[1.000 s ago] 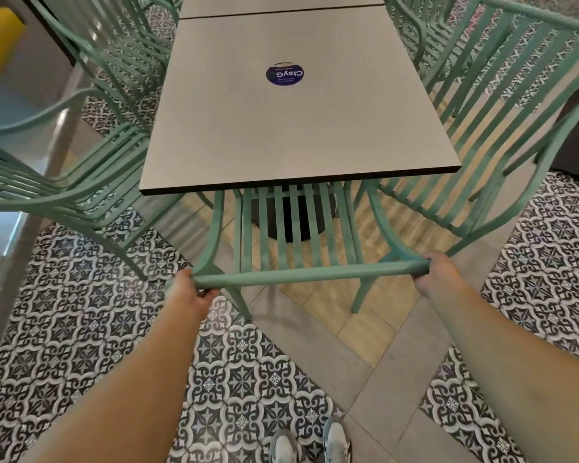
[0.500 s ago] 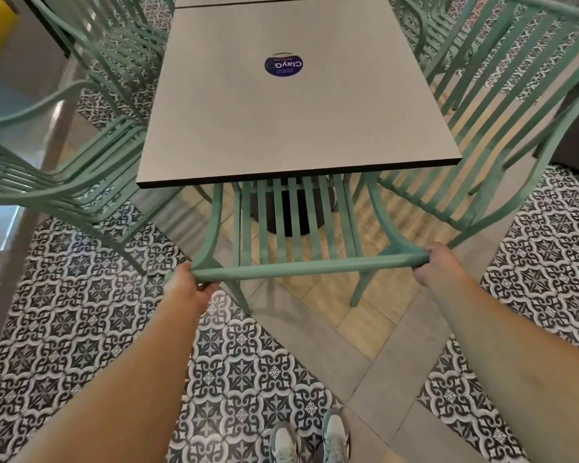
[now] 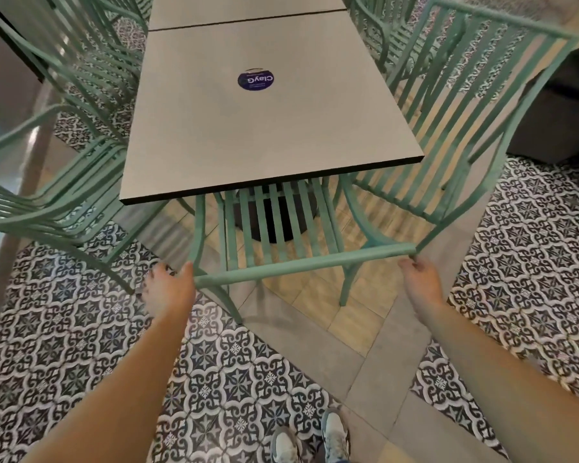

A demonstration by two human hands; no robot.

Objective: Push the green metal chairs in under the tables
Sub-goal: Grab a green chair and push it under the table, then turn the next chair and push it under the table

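A green metal chair [image 3: 301,265] stands in front of me, its slatted seat under the near edge of the grey table [image 3: 214,135] and its top rail facing me. My left hand [image 3: 169,290] hovers just off the rail's left end, fingers spread, holding nothing. Just below the rail's right end is my right hand [image 3: 420,280], its fingers loose and off the rail. Whether the fingertips still touch the rail is unclear.
Another green chair [image 3: 465,135] stands at the table's right side, angled outward, and one more [image 3: 47,195] at the left. More chairs line both sides farther back. A blue round sticker [image 3: 255,80] lies on the tabletop. My shoes [image 3: 311,439] stand on patterned floor tiles.
Both hands gripped the ends of the chair's top rail earlier; now they have let go and drawn back slightly. The view has shifted to the right.
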